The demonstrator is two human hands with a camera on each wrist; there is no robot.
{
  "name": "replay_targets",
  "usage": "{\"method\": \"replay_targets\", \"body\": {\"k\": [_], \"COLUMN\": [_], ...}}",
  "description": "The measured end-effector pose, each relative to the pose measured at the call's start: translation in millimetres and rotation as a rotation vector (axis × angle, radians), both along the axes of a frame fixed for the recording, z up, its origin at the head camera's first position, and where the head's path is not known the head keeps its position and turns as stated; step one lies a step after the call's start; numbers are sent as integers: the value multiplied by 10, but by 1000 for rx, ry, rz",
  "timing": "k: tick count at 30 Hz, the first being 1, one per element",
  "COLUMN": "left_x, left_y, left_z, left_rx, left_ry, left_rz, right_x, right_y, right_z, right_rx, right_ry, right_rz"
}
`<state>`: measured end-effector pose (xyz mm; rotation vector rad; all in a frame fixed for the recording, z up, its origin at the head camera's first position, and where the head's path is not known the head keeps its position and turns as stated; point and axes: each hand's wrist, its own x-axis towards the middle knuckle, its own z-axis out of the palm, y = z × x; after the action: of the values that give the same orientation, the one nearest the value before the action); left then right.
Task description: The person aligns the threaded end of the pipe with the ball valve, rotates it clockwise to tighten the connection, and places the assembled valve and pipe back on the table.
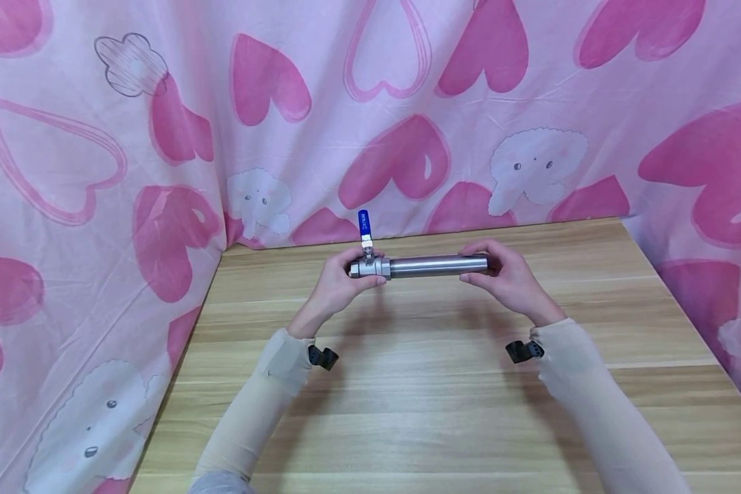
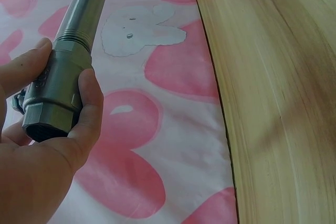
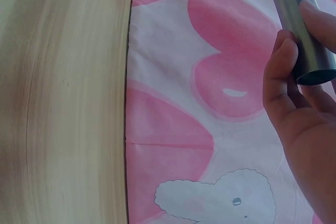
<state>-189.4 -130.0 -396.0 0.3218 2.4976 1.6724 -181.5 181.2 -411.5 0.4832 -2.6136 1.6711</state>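
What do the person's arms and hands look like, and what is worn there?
The left sleeve and right sleeve are beige and end at the wrists, each with a small black device. Grey cloth shows further up the left arm. The left hand and right hand wear no gloves.

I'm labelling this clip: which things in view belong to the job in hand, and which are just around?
In the job:
valve with blue lever, held by the left hand
metal pipe, joined to the valve, its other end in the right hand

Just around:
wooden table
heart-patterned cloth
black wrist devices
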Motion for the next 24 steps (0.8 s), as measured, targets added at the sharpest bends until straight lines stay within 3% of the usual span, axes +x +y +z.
{"method": "replay_targets", "body": {"k": [3, 11, 24], "left_x": [17, 172, 176], "left_y": [8, 52, 50], "left_z": [36, 294, 290], "left_rx": [-7, -9, -2], "left_ry": [1, 2, 26], "left_rz": [-7, -9, -14], "right_x": [0, -8, -10], "right_y": [3, 6, 1], "right_z": [0, -12, -4], "right_rx": [-10, -31, -6], "right_ry": [-6, -14, -7], "right_rz": [0, -1, -14]}}
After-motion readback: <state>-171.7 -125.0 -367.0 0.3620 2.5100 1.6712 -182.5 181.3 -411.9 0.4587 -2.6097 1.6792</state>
